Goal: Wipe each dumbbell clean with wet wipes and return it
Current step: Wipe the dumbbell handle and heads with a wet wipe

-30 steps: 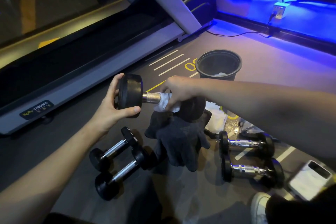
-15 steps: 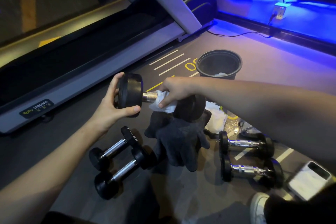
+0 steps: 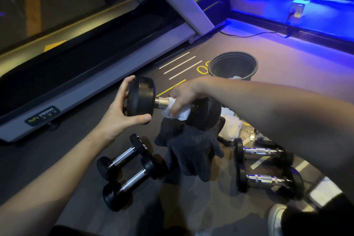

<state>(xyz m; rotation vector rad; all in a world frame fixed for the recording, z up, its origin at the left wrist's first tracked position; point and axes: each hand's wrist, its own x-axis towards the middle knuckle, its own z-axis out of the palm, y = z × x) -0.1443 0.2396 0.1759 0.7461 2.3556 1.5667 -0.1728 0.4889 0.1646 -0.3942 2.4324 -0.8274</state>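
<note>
the left hand (image 3: pixel 122 113) grips the left head of a black round-headed dumbbell with a chrome knurled handle (image 3: pixel 141 96), fingers and thumb curled round the rubber disc. the dumbbell is held in the air, roughly level, above the grey rubber floor (image 3: pixel 57 159). the right hand (image 3: pixel 183 92) closes round the handle, fingers curled over a crumpled white wet wipe (image 3: pixel 180 113) that is wrapped against the chrome just beside the right head.

directly below, at 6 o'clock of the held dumbbell, a pair of dark grey fabric gloves (image 3: pixel 191 149) lies on the floor. at 7 o'clock, 2 small black hex-headed dumbbells (image 3: pixel 132 166) lie side by side. at 4 o'clock, 2 black round-headed dumbbells with chrome handles (image 3: pixel 258 166) lie parallel, partly hidden by the right forearm. a black round bin (image 3: pixel 232 63) stands at 1 o'clock, with white material inside. a grey treadmill frame (image 3: pixel 92 82) runs from 9 to 12 o'clock.
</note>
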